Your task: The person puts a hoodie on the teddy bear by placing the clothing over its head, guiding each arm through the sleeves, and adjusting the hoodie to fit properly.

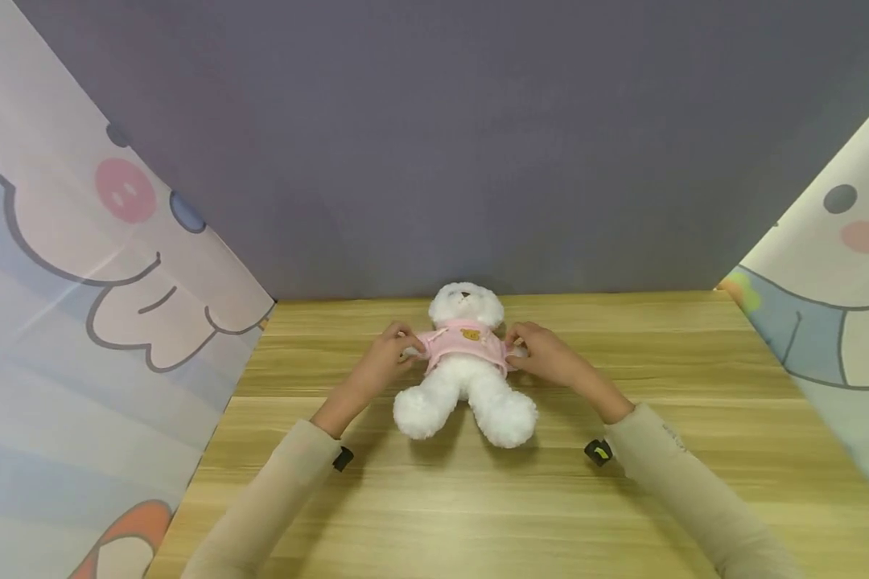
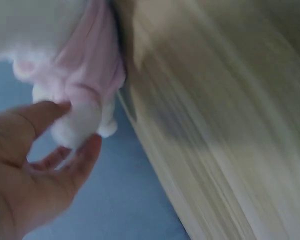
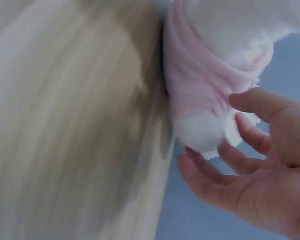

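Observation:
A white plush teddy bear [image 1: 465, 378] in a pink shirt [image 1: 459, 342] lies face up on the wooden table, its head toward the dark back wall. My left hand [image 1: 385, 359] pinches the bear's arm on the left, and the left wrist view shows thumb and fingers on either side of its white paw [image 2: 80, 122]. On the other side, my right hand [image 1: 548, 354] grips the opposite arm. Its thumb lies against the pink sleeve, with fingers curled about the white paw [image 3: 200, 131] in the right wrist view.
The wooden table [image 1: 434, 515] ends at a dark grey wall [image 1: 434, 145] just behind the bear's head. Panels with cartoon prints stand at the left [image 1: 58, 322] and right [image 1: 847, 338]. A dark wrist strap [image 1: 598, 452] shows at the right cuff.

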{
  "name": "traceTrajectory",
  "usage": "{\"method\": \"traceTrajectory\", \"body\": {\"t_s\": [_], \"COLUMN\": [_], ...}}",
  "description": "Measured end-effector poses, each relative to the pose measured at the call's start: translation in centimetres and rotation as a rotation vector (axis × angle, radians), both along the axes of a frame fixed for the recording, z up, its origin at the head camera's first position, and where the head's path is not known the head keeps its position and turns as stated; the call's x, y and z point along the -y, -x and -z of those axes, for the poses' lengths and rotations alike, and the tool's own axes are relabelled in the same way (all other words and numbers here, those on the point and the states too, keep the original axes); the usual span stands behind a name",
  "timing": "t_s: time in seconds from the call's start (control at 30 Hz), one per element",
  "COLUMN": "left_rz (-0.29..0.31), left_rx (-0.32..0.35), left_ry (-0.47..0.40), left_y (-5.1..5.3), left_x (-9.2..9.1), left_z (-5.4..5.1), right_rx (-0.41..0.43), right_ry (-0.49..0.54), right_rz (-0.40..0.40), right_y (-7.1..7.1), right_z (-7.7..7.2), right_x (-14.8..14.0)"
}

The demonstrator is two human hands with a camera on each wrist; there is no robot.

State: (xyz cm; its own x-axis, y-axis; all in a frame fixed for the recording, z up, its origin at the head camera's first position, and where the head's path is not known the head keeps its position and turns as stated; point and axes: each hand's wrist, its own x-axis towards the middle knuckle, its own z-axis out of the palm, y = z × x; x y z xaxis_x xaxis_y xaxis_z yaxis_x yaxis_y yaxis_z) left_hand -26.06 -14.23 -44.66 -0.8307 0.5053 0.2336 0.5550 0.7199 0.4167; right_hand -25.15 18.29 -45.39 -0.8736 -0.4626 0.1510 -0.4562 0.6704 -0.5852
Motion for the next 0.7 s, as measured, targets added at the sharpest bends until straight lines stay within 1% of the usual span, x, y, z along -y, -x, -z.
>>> {"method": "traceTrajectory", "body": {"t_s": [0.03, 0.1, 0.17, 0.23, 0.27, 0.33, 0.43, 0.5, 0.57, 0.67, 0.7], "left_rz": [-0.021, -0.086, -0.163, -0.217, -0.235, -0.256, -0.275, -0.291, -0.298, -0.305, -0.303], "left_rx": [-0.021, -0.039, -0.031, -0.018, -0.017, 0.006, 0.030, 0.079, 0.122, 0.197, 0.210], "left_ry": [0.025, 0.052, 0.047, 0.036, 0.029, -0.006, -0.059, -0.133, -0.219, -0.400, -0.450], "left_y": [-0.1, -0.2, -0.3, -0.3, -0.3, -0.3, -0.4, -0.5, -0.3, -0.1, -0.1], "left_x": [-0.2, -0.8, -1.2, -1.6, -1.8, -2.0, -2.3, -2.5, -2.5, -2.5, -2.4], "left_z": [0.3, 0.6, 0.8, 0.9, 0.9, 0.9, 1.1, 1.3, 1.6, 1.9, 2.0], "right_rx": [-0.013, -0.058, -0.104, -0.121, -0.124, -0.136, -0.177, -0.212, -0.240, -0.250, -0.252], "right_ry": [-0.015, -0.038, -0.036, -0.018, -0.011, 0.004, 0.012, 0.012, 0.014, 0.016, 0.016], "right_rz": [0.002, 0.011, 0.029, 0.053, 0.064, 0.075, 0.066, 0.050, 0.036, 0.025, 0.022], "right_y": [-0.1, -0.2, -0.4, -0.5, -0.6, -0.6, -0.7, -0.8, -0.7, -0.8, -0.9], "right_z": [0.2, 0.7, 1.0, 1.2, 1.3, 1.6, 2.0, 2.4, 2.6, 2.9, 2.9], "right_x": [0.1, 0.2, 0.4, 0.4, 0.4, 0.4, 0.5, 0.6, 0.8, 1.1, 1.3]}}
